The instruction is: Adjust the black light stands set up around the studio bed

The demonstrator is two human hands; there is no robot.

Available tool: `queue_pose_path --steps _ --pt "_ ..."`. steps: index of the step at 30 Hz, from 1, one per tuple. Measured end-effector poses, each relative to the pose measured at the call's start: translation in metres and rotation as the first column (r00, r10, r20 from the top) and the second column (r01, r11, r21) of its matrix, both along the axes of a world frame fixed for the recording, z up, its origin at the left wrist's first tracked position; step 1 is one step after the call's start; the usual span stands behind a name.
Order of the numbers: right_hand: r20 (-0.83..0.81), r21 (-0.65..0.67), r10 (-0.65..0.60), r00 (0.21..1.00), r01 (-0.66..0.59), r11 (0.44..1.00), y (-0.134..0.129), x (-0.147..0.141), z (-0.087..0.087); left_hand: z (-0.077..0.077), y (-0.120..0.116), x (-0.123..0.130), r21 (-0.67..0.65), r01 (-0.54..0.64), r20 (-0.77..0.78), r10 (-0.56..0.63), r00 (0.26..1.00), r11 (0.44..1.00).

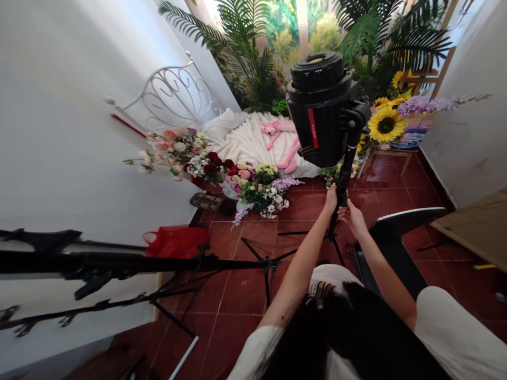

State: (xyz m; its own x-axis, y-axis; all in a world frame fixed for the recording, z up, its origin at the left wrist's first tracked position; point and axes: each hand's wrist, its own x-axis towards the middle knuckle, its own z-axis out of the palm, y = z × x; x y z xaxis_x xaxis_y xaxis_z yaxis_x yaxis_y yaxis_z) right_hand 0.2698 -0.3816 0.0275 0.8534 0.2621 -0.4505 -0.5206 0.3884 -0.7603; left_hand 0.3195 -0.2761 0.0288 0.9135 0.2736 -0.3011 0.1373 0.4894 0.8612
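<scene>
Red floor [229, 298] | flowers [261, 196] by bed [240, 142] | chair [390, 258] (close right) | left hand [331, 200] gripping light stand [343, 191], right hand [354, 217] curled against it

the bare, slender left arm [299, 264] stretches forward, almost straight, ending in the bare left hand [331, 200], which is closed in a grip, its fingers partly hidden. the bare, slender right arm [386, 274] reaches forward and angles inward; the bare right hand [353, 217] sits just beside the left and slightly nearer the body, fingers bent inward.
</scene>
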Motion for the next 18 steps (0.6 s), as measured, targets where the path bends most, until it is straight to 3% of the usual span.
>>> queue_pose_path --steps 2,4,6,7,9,11,12,15,18 --pt "-0.159 0.327 0.071 0.985 -0.015 0.945 0.001 -0.003 0.004 0.003 -0.001 0.0 -0.012 -0.02 -0.002 0.02 1.0 1.0" --pt "-0.206 0.595 0.133 0.97 0.016 0.803 0.003 -0.007 0.007 0.006 -0.001 -0.001 -0.022 -0.018 0.0 0.018 1.0 1.0" --pt "-0.212 0.692 0.151 0.965 0.039 0.721 0.005 -0.01 0.009 0.007 0.0 -0.002 -0.021 -0.008 -0.001 0.008 1.0 1.0" --pt "-0.22 0.677 0.158 0.963 0.034 0.735 0.005 -0.01 0.008 0.007 0.0 -0.002 -0.017 -0.004 0.001 0.005 1.0 1.0" --pt "-0.232 0.538 0.161 0.959 -0.011 0.843 0.005 -0.01 0.005 0.005 0.001 -0.002 -0.009 0.001 0.012 0.0 1.0 1.0" --pt "-0.206 0.29 0.116 0.972 -0.053 0.955 0.003 -0.009 0.001 0.002 0.001 -0.001 -0.007 0.002 0.022 -0.002 1.0 1.0" --pt "-0.166 0.155 0.084 0.983 -0.058 0.986 0.002 -0.008 -0.001 0.001 0.001 0.0 -0.009 0.003 0.023 -0.003 1.0 1.0" --pt "0.031 -0.135 0.027 0.999 -0.023 0.991 -0.003 -0.005 -0.005 -0.001 0.001 0.001 -0.014 0.002 0.021 -0.002 1.0 1.0" --pt "0.143 -0.219 0.047 0.989 -0.015 0.976 -0.004 -0.001 -0.002 -0.002 0.001 0.001 -0.006 0.008 0.026 -0.008 1.0 1.0"
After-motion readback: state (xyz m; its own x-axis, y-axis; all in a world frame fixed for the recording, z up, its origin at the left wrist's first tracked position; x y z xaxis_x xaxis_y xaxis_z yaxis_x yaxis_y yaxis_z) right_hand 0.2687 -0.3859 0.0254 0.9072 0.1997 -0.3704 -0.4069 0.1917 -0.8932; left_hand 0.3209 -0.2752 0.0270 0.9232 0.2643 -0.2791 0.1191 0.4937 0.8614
